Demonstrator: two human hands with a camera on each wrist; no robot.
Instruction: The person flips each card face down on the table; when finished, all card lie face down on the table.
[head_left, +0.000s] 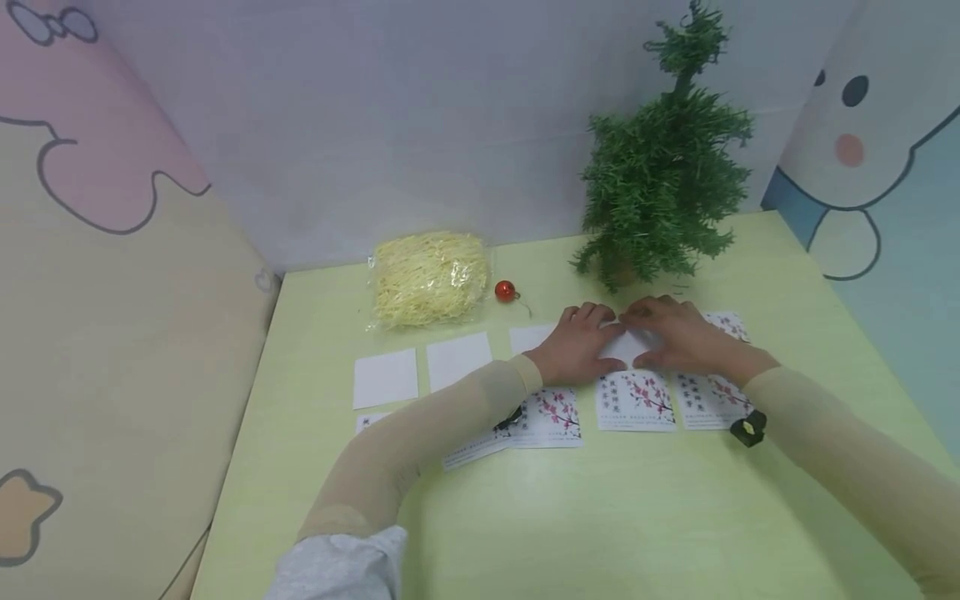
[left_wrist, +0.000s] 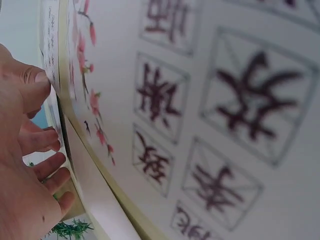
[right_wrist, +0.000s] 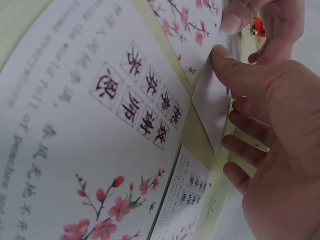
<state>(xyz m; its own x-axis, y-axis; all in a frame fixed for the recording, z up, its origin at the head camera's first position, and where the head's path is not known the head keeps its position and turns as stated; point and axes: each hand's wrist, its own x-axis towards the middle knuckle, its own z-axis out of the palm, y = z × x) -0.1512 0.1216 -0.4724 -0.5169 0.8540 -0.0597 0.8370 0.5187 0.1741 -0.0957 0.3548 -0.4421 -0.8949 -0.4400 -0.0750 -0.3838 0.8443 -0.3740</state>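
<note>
A blank white card (head_left: 628,348) lies between both hands at the right of the table's middle. My left hand (head_left: 577,346) holds its left side, thumb by the near edge and fingers by the far edge. From the other side, my right hand (head_left: 678,337) holds the same card, its thumb (right_wrist: 245,75) on the near edge and fingers spread along the far edge. Just nearer lies a printed card (head_left: 636,402) with pink blossoms and characters. Another printed card (head_left: 708,404) is under the right wrist. The left wrist view shows a printed card (left_wrist: 115,65) up close.
White cards (head_left: 386,379) (head_left: 459,360) lie in the back row, left; a printed card (head_left: 727,323) lies at its right end. More printed cards (head_left: 551,421) sit under the left forearm. Behind are a bag of yellow shreds (head_left: 431,279), a red ball ornament (head_left: 506,291) and a green tree (head_left: 663,175).
</note>
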